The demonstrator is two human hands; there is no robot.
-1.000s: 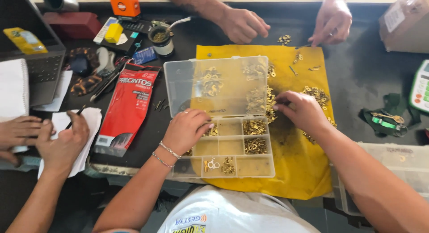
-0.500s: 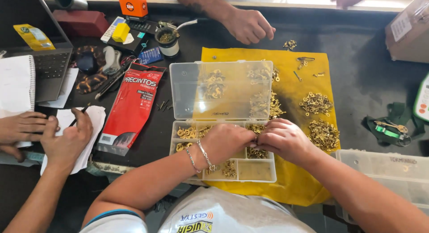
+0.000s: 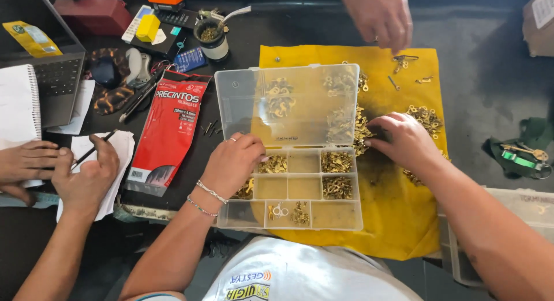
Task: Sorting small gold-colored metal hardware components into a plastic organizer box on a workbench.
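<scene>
Head camera looks straight down on a dark workbench [image 3: 479, 105] with a yellow cloth [image 3: 398, 220] spread at its centre. On the cloth's 9 o'clock side sits a clear plastic organiser box [image 3: 288, 188], its lid [image 3: 242, 105] folded flat back toward 12 o'clock. The left hand [image 3: 234, 162] rests at the box's 9 o'clock edge, fingers curled together over a compartment of small brass pieces [image 3: 277, 164]; whether they pinch one cannot be told. The right hand [image 3: 404, 140] lies on the cloth just beside the box's 3 o'clock edge, fingers bunched into a loose pile of brass pieces [image 3: 426, 117]; its grip is hidden. Bare cloth lies open at 5 o'clock, and bare benchtop at 3 o'clock. A red packet [image 3: 167, 131] crowds the box at 9 o'clock. Another person's hand [image 3: 381, 15] reaches down at 12 o'clock above scattered keys [image 3: 404, 61]. At far 9 o'clock, a third person's two hands [image 3: 63, 168] hold a pen [image 3: 92, 151] over paper [image 3: 118, 148]. A green key tag [image 3: 522, 157] lies at 3 o'clock.
</scene>
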